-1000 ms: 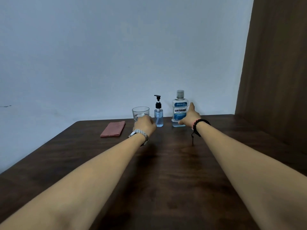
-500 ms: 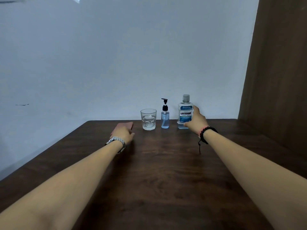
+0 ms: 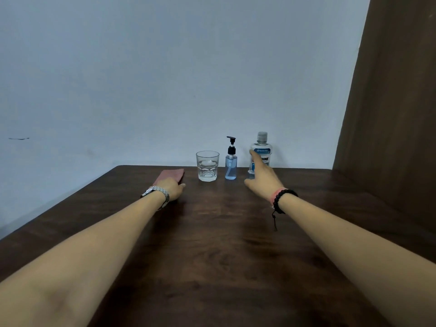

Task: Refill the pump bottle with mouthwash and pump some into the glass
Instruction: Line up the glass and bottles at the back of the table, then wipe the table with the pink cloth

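Note:
Three things stand in a row at the table's far edge. A clear glass (image 3: 207, 165) is on the left, a small pump bottle (image 3: 230, 161) with a black pump and pale blue liquid is in the middle, and a capped mouthwash bottle (image 3: 262, 152) is on the right. My right hand (image 3: 263, 177) is at the front of the mouthwash bottle with fingers stretched out, the index finger lying over its label and the thumb spread to the left. My left hand (image 3: 171, 187) rests on the near end of a pink cloth, left of the glass.
The pink folded cloth (image 3: 173, 175) lies flat left of the glass. The dark wooden table (image 3: 212, 244) ends at a pale wall behind the bottles. A brown panel (image 3: 389, 114) rises along the right side.
My left hand left the glass and moved left onto the pink cloth. My right hand stayed at the mouthwash bottle and its fingers have spread out across the front.

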